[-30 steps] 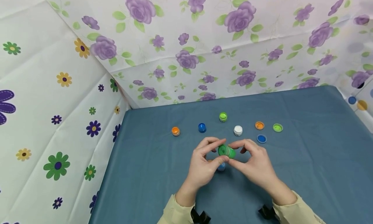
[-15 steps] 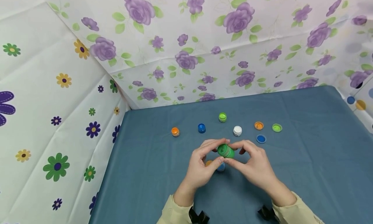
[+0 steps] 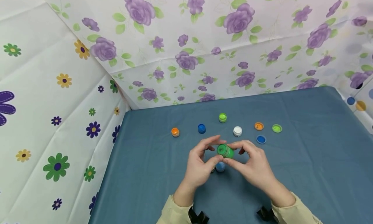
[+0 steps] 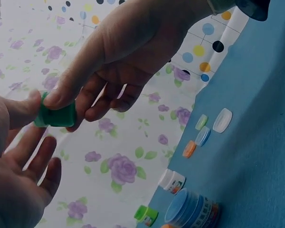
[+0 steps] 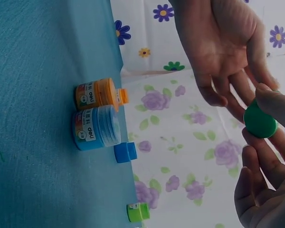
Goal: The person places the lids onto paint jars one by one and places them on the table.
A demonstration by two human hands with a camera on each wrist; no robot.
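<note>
Above the table, both hands hold a small green paint jar [image 3: 225,151] tilted on its side. My right hand [image 3: 256,162] pinches it between thumb and fingertips at its right end. My left hand [image 3: 199,164] has its thumb on the left end, with the index finger arched over the top; in the left wrist view its other fingers spread apart below the jar. A blue paint jar [image 5: 92,127] stands beside an orange paint jar [image 5: 92,94] under the hands; the left hand mostly hides the orange one in the head view.
Farther back stand small orange [image 3: 175,132], blue [image 3: 201,128], light green [image 3: 222,117] and white [image 3: 237,131] jars. Loose orange [image 3: 258,126], blue [image 3: 261,139] and light green [image 3: 276,128] lids lie to the right. Flowered cloth [image 3: 186,60] hangs behind the blue tabletop [image 3: 306,172].
The left hand's fingers have loosened and shifted a little back, with the index finger raised higher. The jar has moved slightly left; the right hand keeps its pinch.
</note>
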